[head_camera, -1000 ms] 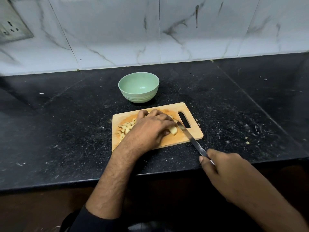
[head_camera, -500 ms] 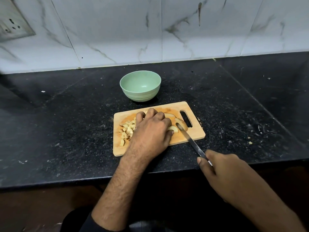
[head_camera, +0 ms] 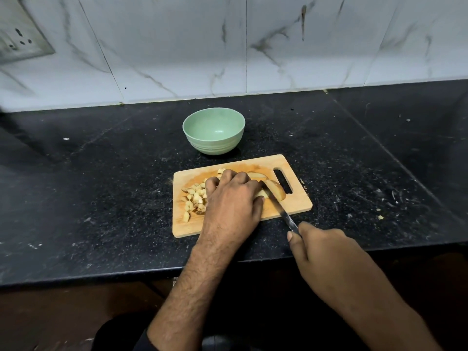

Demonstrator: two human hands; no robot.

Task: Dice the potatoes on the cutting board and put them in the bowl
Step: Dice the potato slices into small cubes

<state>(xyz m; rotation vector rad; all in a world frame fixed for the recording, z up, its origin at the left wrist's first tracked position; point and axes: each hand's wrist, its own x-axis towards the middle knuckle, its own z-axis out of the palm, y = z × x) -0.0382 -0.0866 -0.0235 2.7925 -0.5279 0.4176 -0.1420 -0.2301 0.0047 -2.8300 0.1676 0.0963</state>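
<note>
A wooden cutting board (head_camera: 298, 206) lies on the black counter. A pile of diced potato (head_camera: 193, 197) sits on its left half. Potato wedges (head_camera: 277, 190) lie near the board's handle slot. My left hand (head_camera: 233, 201) is on the board with curled fingers, holding a potato piece down beside the wedges. My right hand (head_camera: 326, 254) grips the handle of a knife (head_camera: 278, 207), whose blade rests on the potato next to my left fingertips. The green bowl (head_camera: 214, 131) stands behind the board and looks empty.
The black counter (head_camera: 101, 188) runs left and right, with its front edge just under my right hand. A white marble-tiled wall (head_camera: 228, 46) rises behind the bowl. A socket plate (head_camera: 20, 41) is at the top left. Small scraps lie at the right.
The knife blade has slid further onto the board, up against the potato by my left fingertips. My left hand stays on the piece. More of the diced pile shows.
</note>
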